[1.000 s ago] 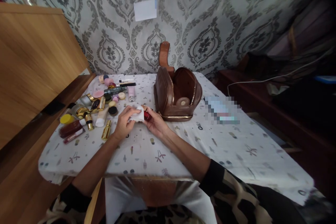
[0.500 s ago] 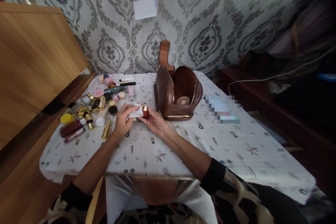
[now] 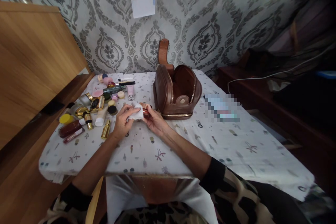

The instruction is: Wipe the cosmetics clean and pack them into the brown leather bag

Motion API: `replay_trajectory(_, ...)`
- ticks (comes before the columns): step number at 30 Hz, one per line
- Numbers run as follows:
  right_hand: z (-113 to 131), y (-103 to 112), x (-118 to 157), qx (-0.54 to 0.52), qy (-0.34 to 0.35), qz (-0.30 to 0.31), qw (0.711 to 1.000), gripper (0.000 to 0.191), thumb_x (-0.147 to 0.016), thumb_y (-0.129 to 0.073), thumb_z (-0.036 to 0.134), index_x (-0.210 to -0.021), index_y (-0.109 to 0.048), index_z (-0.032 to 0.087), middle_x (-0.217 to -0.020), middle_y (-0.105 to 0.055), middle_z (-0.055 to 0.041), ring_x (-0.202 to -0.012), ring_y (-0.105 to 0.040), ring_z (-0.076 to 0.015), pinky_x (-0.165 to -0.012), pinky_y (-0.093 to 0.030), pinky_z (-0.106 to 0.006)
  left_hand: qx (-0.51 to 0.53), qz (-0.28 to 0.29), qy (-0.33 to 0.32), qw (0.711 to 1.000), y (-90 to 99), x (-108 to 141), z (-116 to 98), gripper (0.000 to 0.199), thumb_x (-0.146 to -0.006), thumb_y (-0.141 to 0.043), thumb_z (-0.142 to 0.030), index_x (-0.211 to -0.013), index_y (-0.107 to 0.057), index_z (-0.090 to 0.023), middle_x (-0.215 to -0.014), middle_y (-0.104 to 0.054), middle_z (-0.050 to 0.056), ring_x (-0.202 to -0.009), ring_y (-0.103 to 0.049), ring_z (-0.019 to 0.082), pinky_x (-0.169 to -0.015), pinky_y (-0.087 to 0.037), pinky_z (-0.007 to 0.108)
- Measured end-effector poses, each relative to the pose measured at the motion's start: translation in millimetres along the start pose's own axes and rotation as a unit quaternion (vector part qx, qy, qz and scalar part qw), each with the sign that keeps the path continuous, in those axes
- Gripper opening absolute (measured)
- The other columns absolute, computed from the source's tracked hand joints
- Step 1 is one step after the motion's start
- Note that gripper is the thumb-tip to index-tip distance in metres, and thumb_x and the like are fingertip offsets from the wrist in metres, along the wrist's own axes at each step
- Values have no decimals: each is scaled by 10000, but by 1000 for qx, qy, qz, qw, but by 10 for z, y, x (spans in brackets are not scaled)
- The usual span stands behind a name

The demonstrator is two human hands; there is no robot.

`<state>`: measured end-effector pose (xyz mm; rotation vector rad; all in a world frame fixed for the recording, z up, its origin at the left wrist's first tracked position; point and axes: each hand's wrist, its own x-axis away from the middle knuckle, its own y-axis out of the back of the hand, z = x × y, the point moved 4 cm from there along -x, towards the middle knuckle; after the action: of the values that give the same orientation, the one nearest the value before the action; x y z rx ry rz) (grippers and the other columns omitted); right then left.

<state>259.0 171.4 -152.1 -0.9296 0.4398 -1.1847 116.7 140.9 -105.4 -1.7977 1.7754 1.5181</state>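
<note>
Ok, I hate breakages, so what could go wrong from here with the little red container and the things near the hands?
The small red container could slip from the right hand, perhaps dropping onto the patterned tablecloth, as the white cloth in the left hand is against it. The gold bottle lies close to the left wrist, so a backward move might knock it.

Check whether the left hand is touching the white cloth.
Touching. The head view shows it: the left hand has its fingers laid over the white cloth, with no gap between them.
</note>
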Motion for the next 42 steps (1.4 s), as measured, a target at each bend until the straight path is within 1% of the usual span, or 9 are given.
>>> replay_trajectory(5,-10,22,-9,9,11,-7,1000,246,-706,-851,297,-865,-717,165,-831,-732,-7,-808,-674,-127,-717,-585,-215,12,25,3,1000,-46,7,-24,378,-822,-492,-70,-1113,-706,-183,-948,-574,51,-869,-571,176,-756,-477,302)
replay_trajectory(9,-17,17,-25,-7,-22,-3,1000,191,-813,-767,318,-911,-717,162,-841,-736,-17,-798,-675,-130,-705,-595,-221,2,11,16,1000,-31,0,-4,418,-807,-482,-63,-1141,-699,-189,-942,-587,52,-887,-576,188,-781,-481,319)
replay_trajectory(15,-40,31,-68,-53,-48,29,997,170,-951,-596,291,-928,-691,152,-908,-751,-56,-901,-691,-169,-834,-612,-318,-22,-7,15,1000,13,-3,26,476,-776,-480,-42,-1179,-689,-184,-943,-581,49,-900,-571,187,-798,-484,320)
replay_trajectory(18,-48,59,-86,-42,-26,27,998,160,-941,-612,284,-944,-696,148,-928,-753,-60,-923,-691,-178,-861,-605,-337,-35,-5,-2,999,9,3,13,492,-768,-475,-29,-1181,-691,-187,-967,-575,49,-916,-571,184,-799,-484,312)
replay_trajectory(22,-24,27,-66,-25,-4,33,999,211,-930,-633,325,-1017,-713,150,-986,-751,-61,-925,-693,-166,-837,-600,-285,-57,1,-16,998,-4,11,-4,439,-805,-486,-55,-1160,-705,-191,-994,-573,55,-922,-569,180,-767,-482,296)
replay_trajectory(29,20,-22,-11,-35,-4,21,999,225,-887,-694,365,-948,-712,149,-706,-681,14,-701,-661,-105,-757,-599,-220,-59,-1,-33,998,2,4,-49,432,-817,-483,-55,-1155,-710,-199,-1017,-589,58,-931,-569,177,-775,-483,303)
replay_trajectory(31,25,-31,-4,-44,-3,28,999,226,-878,-702,379,-916,-706,157,-691,-669,21,-714,-661,-109,-791,-599,-240,-53,0,-37,998,4,2,-61,428,-819,-482,-54,-1153,-710,-196,-1013,-587,56,-917,-568,171,-762,-481,295)
replay_trajectory(36,24,-19,-1,-47,3,0,999,194,-869,-710,350,-862,-692,157,-839,-728,-10,-808,-684,-139,-836,-599,-297,-44,18,-37,998,-16,7,-71,418,-809,-470,-56,-1115,-720,-193,-977,-583,52,-867,-568,165,-719,-477,284)
replay_trajectory(42,15,-22,-16,-49,-5,7,999,148,-885,-693,312,-852,-687,168,-806,-729,-7,-862,-692,-150,-865,-589,-293,-28,26,-29,999,-56,16,-66,414,-802,-484,-59,-1126,-710,-186,-965,-571,48,-852,-567,162,-713,-476,278)
